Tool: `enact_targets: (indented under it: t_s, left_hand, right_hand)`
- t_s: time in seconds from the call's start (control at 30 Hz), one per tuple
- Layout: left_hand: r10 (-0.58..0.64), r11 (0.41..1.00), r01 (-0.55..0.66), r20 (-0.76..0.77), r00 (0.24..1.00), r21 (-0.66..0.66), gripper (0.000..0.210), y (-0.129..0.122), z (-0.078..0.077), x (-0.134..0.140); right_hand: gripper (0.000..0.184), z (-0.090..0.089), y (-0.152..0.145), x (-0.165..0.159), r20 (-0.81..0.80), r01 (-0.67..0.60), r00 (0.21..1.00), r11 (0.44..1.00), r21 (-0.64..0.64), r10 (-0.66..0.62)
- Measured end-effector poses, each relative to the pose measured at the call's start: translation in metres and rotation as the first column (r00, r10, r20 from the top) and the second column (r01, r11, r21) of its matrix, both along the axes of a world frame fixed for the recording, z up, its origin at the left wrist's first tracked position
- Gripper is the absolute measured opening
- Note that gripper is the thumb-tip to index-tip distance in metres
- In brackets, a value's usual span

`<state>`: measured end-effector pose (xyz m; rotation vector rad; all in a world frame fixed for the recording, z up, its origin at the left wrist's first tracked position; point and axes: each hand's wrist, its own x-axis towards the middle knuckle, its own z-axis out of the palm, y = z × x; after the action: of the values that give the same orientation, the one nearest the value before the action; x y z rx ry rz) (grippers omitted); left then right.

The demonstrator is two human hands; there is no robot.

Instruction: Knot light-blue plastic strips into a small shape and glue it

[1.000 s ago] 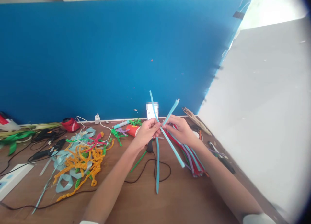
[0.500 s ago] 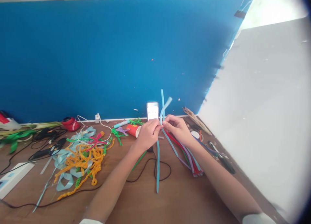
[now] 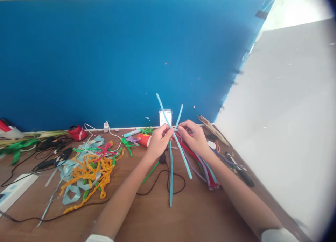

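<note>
Light-blue pipe cleaners (image 3: 183,152) cross between my two hands, with ends pointing up and down. My left hand (image 3: 159,139) pinches them near the crossing, fingers closed. Close beside it on the right, my right hand (image 3: 193,135) pinches a part of the blue pipe cleaners near the same crossing. Two ends rise above the hands and two hang below. Whether they are twisted together is hidden by the fingertips. Under my right forearm lies a bundle of red, purple and blue pipe cleaners (image 3: 211,180) on the table.
A phone (image 3: 165,116) stands behind my hands. On the left are orange pipe-cleaner pieces (image 3: 91,172), light-blue ribbon (image 3: 70,196), a glue gun (image 3: 54,161) and a power strip (image 3: 18,189). A red paper cup (image 3: 143,139) lies behind my left hand. A marker (image 3: 240,170) lies right.
The crossing blue pipe cleaner has swung: one upper end now leans left, and a lower end slants down to the right. My hands have stayed nearly in place.
</note>
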<state>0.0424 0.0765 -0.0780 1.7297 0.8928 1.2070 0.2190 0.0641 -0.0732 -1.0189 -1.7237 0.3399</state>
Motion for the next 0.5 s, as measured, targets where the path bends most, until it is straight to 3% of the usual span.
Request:
enact_targets:
  t_s: [0.13,0.5]
  left_hand:
    - [-0.046,0.982,0.078,0.185,0.982,-0.172,0.031,0.0045,0.0005,-0.0013]
    - [-0.109,0.977,0.141,0.19,0.976,-0.161,0.029,0.0052,-0.0082,0.0056]
  right_hand:
    - [0.013,0.0036,-0.0024,0.003,0.085,0.012,0.996,0.994,0.107,-0.022]
    - [0.008,0.0037,-0.0047,-0.0018,0.122,-0.028,0.992,0.992,0.12,0.013]
